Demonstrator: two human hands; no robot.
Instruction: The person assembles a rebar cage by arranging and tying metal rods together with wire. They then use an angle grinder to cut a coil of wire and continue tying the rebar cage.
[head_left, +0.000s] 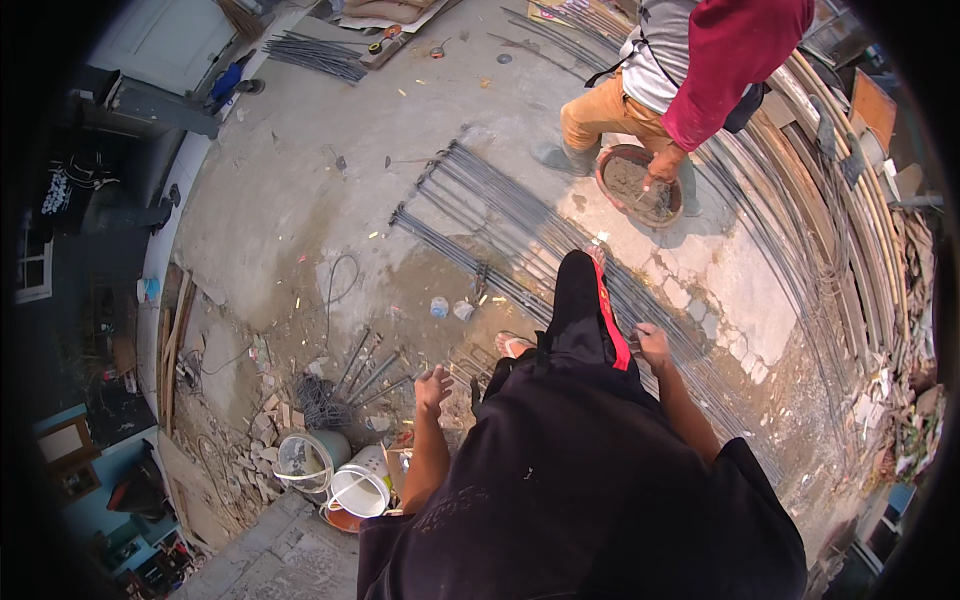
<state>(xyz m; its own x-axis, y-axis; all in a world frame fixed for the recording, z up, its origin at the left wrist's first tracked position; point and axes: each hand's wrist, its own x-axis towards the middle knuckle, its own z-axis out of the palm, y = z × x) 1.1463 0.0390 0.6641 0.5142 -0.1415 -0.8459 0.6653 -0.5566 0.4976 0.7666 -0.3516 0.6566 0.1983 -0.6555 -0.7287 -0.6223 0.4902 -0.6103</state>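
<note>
My left hand (433, 389) hangs in the air at my left side, fingers loosely bent and apart, with nothing visible in it. Beyond it lie several steel bars (374, 376) and a tangle of dark wire (318, 402). At my right side, my right hand (652, 345) is raised with its fingers loosely bent, and I see nothing in it. Below that hand, long reinforcing bars (500, 192) run in rows across the ground, partly hidden by my leg. Ahead to the right, another person in a red sleeve grips a basin of wet mortar (640, 187).
White buckets (360, 487) stand by rubble (262, 440) at lower left. Bundles of long rods and planks (815, 180) curve along the right side. More short bars (315, 56) lie at far left. A loop of wire (342, 283) rests on the concrete.
</note>
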